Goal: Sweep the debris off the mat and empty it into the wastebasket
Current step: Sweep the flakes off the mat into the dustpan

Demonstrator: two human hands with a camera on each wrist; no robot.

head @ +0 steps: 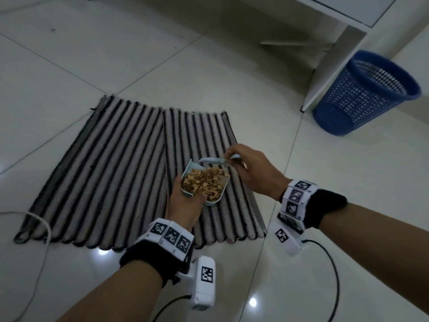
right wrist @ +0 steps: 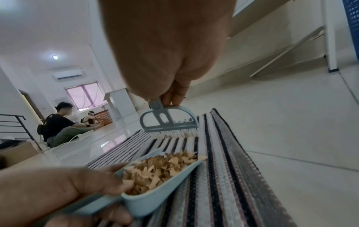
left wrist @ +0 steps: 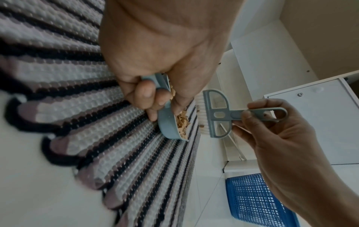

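Note:
A striped mat (head: 111,173) lies on the tiled floor. My left hand (head: 185,203) grips the handle of a small light-blue dustpan (head: 214,201) heaped with tan wood shavings (head: 204,181), held just above the mat's right part. My right hand (head: 248,173) pinches the handle of a matching small brush (head: 214,160), whose white bristles (right wrist: 174,134) hang just beyond the pan's mouth. In the left wrist view the dustpan (left wrist: 167,124) and brush (left wrist: 215,113) sit side by side. A blue mesh wastebasket (head: 362,94) stands at the right, beyond the mat.
A white cabinet (head: 336,26) stands on legs behind the wastebasket. Cables trail on the floor at the left (head: 44,231) and from both wrist cameras. In the right wrist view a seated person (right wrist: 58,124) is far off beside an orange basket (right wrist: 104,119).

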